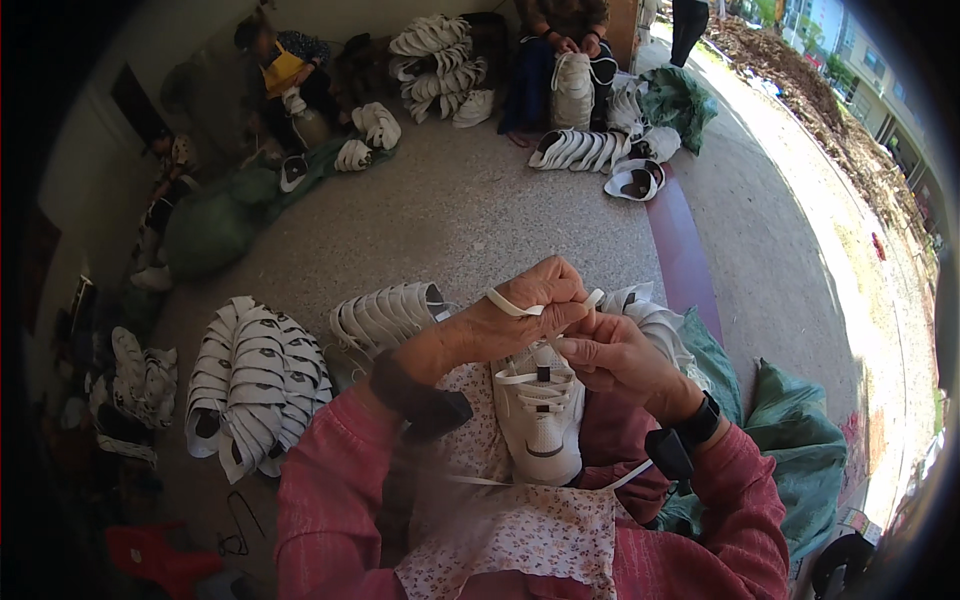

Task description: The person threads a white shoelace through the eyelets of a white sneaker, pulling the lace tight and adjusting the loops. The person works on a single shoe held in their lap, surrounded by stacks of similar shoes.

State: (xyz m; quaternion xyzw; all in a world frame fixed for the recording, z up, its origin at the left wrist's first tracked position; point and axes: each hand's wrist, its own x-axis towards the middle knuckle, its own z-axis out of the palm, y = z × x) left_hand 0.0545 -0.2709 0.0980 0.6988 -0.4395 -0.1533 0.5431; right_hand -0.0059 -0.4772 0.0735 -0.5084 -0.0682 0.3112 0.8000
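A white shoe upper [540, 432] rests on my lap over a floral apron [520, 530], its toe toward me. Flat white lace runs across the front of its throat. Just above the far end of the upper, my two hands meet. My left hand [520, 318] is closed in a pinch on the white shoelace [512, 303], which loops out over its fingers. Against it, my right hand [622, 358] pinches the lace too, thumb and forefinger together. The fingers partly hide the upper's far eyelets. Another stretch of lace trails across my lap.
Nested white uppers [258, 380] stand at left, another row [385, 318] beyond my left forearm. Green sacks [800, 430] lie at right, a red plastic object [155, 562] at lower left. Across the floor, a co-worker's hands [578, 45] hold an upper; others sit far left.
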